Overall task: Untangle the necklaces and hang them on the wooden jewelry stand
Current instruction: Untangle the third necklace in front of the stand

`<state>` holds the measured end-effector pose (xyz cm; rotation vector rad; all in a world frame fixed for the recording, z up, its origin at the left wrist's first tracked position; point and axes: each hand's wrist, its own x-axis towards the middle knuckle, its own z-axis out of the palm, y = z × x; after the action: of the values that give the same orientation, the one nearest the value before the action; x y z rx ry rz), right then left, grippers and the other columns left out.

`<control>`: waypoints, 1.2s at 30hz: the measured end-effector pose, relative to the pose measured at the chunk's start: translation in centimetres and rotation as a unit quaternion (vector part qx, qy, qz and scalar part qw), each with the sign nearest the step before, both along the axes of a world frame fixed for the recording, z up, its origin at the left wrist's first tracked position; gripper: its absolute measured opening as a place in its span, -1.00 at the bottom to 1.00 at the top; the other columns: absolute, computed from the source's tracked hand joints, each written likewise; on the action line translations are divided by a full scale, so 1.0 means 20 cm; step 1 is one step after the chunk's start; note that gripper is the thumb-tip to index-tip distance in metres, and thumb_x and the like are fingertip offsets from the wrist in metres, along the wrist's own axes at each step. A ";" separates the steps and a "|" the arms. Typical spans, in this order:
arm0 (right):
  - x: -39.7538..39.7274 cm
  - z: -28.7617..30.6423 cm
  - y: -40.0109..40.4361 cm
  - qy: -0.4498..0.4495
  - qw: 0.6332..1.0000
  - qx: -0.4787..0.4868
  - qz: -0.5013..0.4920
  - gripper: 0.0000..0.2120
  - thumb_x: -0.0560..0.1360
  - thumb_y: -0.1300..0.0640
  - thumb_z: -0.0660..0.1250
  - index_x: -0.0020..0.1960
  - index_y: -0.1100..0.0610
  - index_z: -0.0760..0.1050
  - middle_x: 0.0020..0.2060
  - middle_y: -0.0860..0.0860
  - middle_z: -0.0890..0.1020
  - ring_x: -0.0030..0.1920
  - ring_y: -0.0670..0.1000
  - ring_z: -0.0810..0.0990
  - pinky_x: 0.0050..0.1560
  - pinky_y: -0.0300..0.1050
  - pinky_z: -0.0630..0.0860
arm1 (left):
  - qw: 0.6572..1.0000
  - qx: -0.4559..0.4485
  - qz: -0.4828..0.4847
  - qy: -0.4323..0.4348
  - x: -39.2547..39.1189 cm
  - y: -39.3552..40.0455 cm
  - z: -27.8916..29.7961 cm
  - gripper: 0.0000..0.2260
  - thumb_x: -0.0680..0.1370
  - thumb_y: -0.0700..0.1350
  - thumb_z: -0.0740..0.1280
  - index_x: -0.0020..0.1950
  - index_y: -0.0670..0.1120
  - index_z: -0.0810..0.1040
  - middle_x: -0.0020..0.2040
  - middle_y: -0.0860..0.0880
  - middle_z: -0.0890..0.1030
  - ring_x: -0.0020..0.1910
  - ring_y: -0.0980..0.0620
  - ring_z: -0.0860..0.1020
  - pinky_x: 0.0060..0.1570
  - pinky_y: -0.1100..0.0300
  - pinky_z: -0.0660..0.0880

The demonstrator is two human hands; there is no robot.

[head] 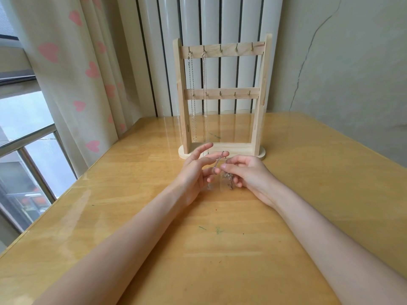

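Observation:
A wooden jewelry stand [259, 89] with two hooked bars stands upright at the far side of the table. Two silver necklaces hang from its top bar: one [192, 95] on the leftmost hook, another [206, 95] on the second hook. Just in front of the stand's base, both hands hold a tangled silver chain [228, 176] above the table. My left hand [198, 172] has the chain looped over a fingertip, fingers spread. My right hand [248, 172] pinches the bunched part, and a short end dangles below it.
The yellow wooden table [220, 249] has a glossy top with small green marks. A heart-print curtain [72, 73] and a window [24, 137] are at the left. A white radiator [226, 23] stands behind the stand, against the wall.

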<state>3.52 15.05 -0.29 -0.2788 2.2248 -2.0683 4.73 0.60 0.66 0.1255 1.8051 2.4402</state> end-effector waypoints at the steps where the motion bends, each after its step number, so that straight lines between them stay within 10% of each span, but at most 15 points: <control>1: 0.00 0.00 0.00 -0.003 1.000 0.000 0.004 -0.96 0.47 0.22 0.38 -0.12 0.16 0.52 -0.41 -0.01 0.47 -0.53 -0.12 0.35 -0.51 -0.30 0.28 | 1.000 -0.005 -0.003 0.000 0.00 0.00 0.00 -0.62 0.56 -0.29 0.20 0.34 -0.02 0.35 0.05 0.01 0.68 -0.48 0.14 0.47 -0.56 0.35 0.32; 13: -0.02 0.00 0.02 -0.001 0.997 -0.033 -0.066 -0.91 0.47 0.25 0.34 -0.21 0.14 0.55 -0.30 0.00 0.51 -0.37 -0.06 0.40 -0.38 -0.21 0.31 | 0.997 -0.072 0.003 0.008 0.01 0.00 0.00 -0.58 0.53 -0.22 0.25 0.35 0.05 0.33 0.07 0.03 0.67 -0.56 0.13 0.21 -0.60 0.34 0.20; 20: 0.00 0.01 0.01 -0.017 0.998 -0.058 -0.017 -0.91 0.52 0.23 0.29 -0.17 0.18 0.51 -0.32 0.04 0.55 -0.32 -0.04 0.51 -0.24 -0.20 0.42 | 0.982 -0.170 0.071 0.032 0.02 -0.01 -0.01 -0.69 0.52 -0.29 0.30 0.26 -0.13 0.47 -0.63 0.14 0.46 -0.69 0.20 0.24 -0.66 0.40 0.18; 25: 0.00 0.02 0.01 -0.006 0.999 -0.046 -0.029 -0.93 0.53 0.21 0.29 -0.13 0.15 0.51 -0.48 -0.05 0.50 -0.43 -0.08 0.44 -0.30 -0.20 0.32 | 0.980 -0.186 0.051 0.040 0.02 0.01 -0.02 -0.81 0.55 -0.29 0.23 0.14 -0.15 0.51 -0.28 -0.04 0.61 -0.67 0.21 0.25 -0.65 0.43 0.22; 36: -0.01 0.02 0.02 0.009 0.998 -0.058 -0.024 -0.87 0.55 0.23 0.25 -0.17 0.15 0.49 -0.30 0.04 0.59 -0.29 -0.04 0.54 -0.23 -0.20 0.44 | 0.970 -0.227 -0.020 0.084 -0.01 0.01 -0.05 -0.80 0.49 -0.24 0.38 0.07 -0.05 0.50 -0.32 0.02 0.49 -0.53 0.19 0.40 -0.59 0.37 0.23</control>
<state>3.35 15.49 0.05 -0.2559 2.1462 -2.2336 4.54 0.82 -0.40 0.3327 2.3535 1.9751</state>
